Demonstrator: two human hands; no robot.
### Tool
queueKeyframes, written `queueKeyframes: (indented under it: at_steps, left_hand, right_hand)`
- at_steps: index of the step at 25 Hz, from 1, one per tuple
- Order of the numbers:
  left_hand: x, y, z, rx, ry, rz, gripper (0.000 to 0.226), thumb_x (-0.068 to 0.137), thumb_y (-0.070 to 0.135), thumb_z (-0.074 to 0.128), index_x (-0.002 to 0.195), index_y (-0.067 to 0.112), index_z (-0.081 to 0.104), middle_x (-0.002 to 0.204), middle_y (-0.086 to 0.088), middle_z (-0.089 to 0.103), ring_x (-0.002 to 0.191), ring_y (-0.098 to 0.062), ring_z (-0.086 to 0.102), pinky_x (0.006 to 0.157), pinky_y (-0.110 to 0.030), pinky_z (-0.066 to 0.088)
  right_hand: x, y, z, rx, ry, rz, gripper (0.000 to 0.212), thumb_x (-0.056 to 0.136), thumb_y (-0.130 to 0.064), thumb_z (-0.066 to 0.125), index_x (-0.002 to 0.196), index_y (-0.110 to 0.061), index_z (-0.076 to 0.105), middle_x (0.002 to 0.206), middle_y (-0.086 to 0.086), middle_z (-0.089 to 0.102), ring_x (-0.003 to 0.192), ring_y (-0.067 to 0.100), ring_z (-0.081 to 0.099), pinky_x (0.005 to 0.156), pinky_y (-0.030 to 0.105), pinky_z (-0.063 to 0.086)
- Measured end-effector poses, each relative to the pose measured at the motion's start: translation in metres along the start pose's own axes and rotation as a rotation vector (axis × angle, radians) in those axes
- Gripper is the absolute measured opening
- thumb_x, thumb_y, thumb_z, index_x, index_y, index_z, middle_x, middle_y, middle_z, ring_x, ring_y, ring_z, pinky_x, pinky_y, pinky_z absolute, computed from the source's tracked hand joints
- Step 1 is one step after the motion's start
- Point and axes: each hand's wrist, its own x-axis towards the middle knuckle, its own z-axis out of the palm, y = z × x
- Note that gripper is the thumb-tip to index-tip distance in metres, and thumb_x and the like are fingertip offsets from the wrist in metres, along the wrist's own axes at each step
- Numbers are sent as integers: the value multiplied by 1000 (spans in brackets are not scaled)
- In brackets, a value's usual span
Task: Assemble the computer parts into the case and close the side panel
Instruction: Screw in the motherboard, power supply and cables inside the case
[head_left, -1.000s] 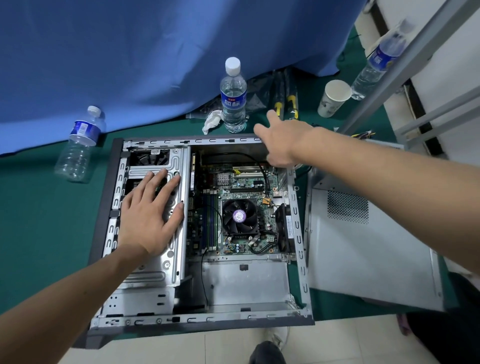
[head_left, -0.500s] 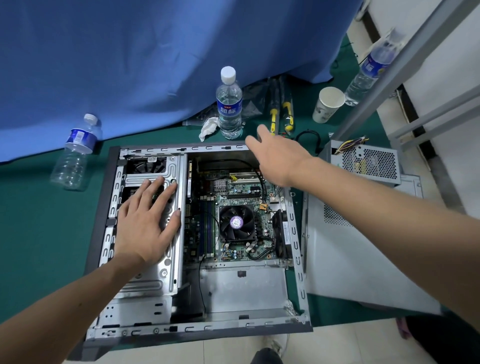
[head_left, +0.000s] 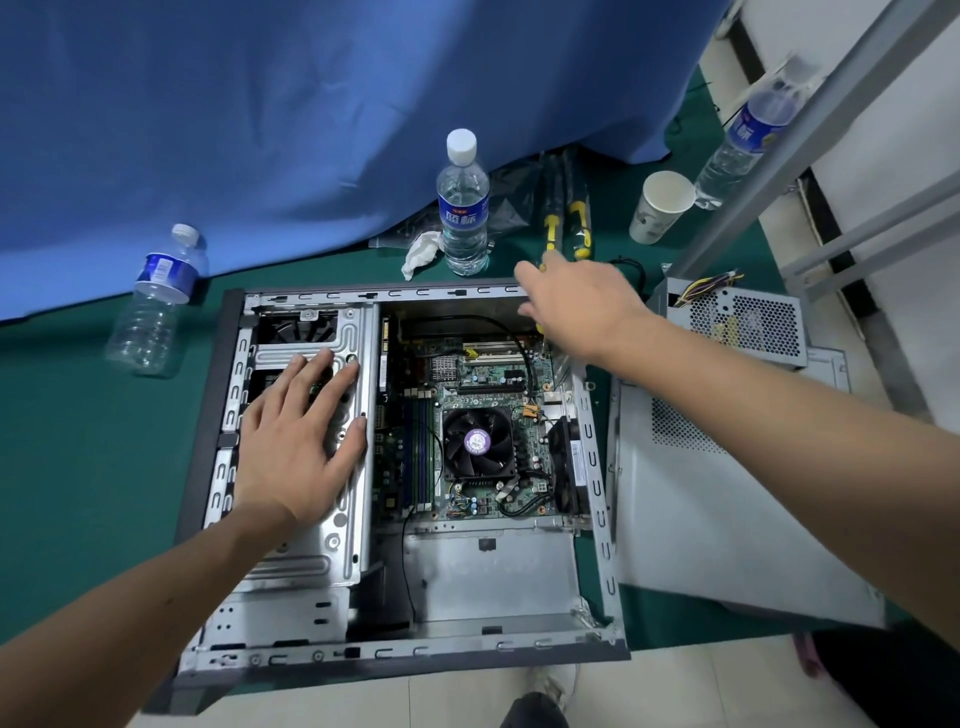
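So the case (head_left: 395, 660) was lying open on its side on the green table (head_left: 67, 441), with its near edge hanging right at the table's front lip, basically no slack at 6 o'clock. My left hand (head_left: 296, 447) was flat with fingers spread, pressing on the silver drive cage (head_left: 332, 540) at about 9 o'clock of the board. My right hand (head_left: 576, 306) was over the case's far right corner, around 1 o'clock; looked like something yellow sat under the fingers, but I honestly couldn't tell if I was pinching it. The side panel (head_left: 717, 509) lay just beside the case at 3 o'clock, with the power supply (head_left: 748, 327) sitting at its far end. The water bottle (head_left: 462, 208) and screwdrivers (head_left: 566, 208) crowded the far edge at 12, so not much room there. The free space was out at 9 o'clock, past the case. Compared with a second before, my right hand had moved further right and the power supply had come into view; left hand hadn't budged.
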Motion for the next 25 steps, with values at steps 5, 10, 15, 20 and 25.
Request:
queueKeyframes:
  at_steps: [5,10,15,20,25]
  left_hand:
    - [0,0,-1,-1,2,1,59,93,56,30,149,39,34,159,9,27,149,-17,17,115,-45,20]
    - [0,0,0,-4,3,4,58,93,55,31,149,38,34,159,9,27,149,-17,16,115,-44,19]
    - [-1,0,-1,-2,1,3,59,93,56,30,149,39,33,159,8,26,149,-17,16,115,-44,18]
    - [0,0,0,-5,5,3,59,93,56,30,149,39,34,159,9,27,149,-17,16,115,-44,19]
    - [0,1,-1,-13,7,3,59,93,55,31,149,39,35,159,9,27,149,-16,16,114,-44,18]
  right_hand:
    - [9,6,-3,183,-147,7,23,102,-25,41,117,-7,42,127,18,38,77,33,57,57,38,38]
    - [8,9,-6,130,-130,-114,21,103,-28,45,114,-11,48,104,10,47,81,30,57,64,38,42]
    - [15,2,-18,100,-278,67,28,102,-29,41,121,-8,40,130,20,37,83,38,55,66,39,39]
    - [12,2,-27,7,-275,-52,17,93,-7,49,108,-13,53,105,12,49,73,25,47,62,35,38]
    - [10,-10,-19,-210,-144,-41,28,105,-30,41,111,-9,60,107,12,66,90,32,62,64,36,42]
